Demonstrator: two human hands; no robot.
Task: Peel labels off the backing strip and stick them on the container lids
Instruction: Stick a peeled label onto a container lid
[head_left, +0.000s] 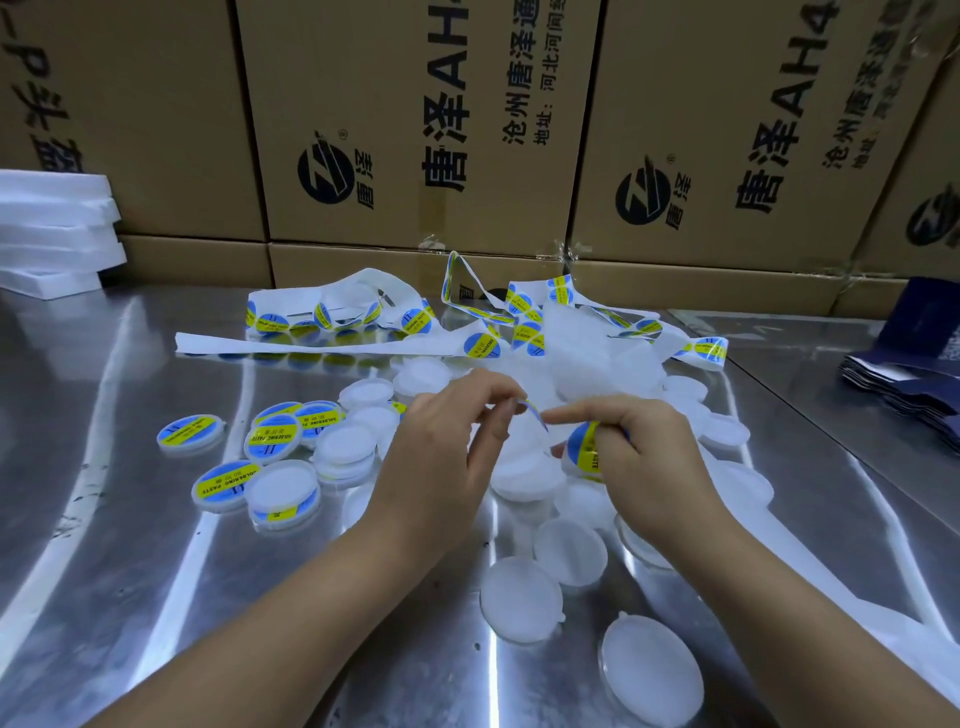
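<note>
My left hand (447, 447) pinches the edge of a round blue-and-yellow label (535, 413) between thumb and forefinger, above the lid pile. My right hand (644, 457) grips the white backing strip, with another label (584, 449) on the strip under its thumb. The rest of the backing strip (332, 345) lies in white loops farther back, still dotted with labels. Bare translucent white lids (522, 597) lie below and around my hands. Labelled lids (272, 436) lie in a group to the left.
The work surface is a shiny metal table (130, 545). Brown cardboard boxes (405, 130) form a wall along the back. White foam sheets (52, 234) are stacked at the back left. Dark blue flat cartons (914, 384) lie in a stack at the right.
</note>
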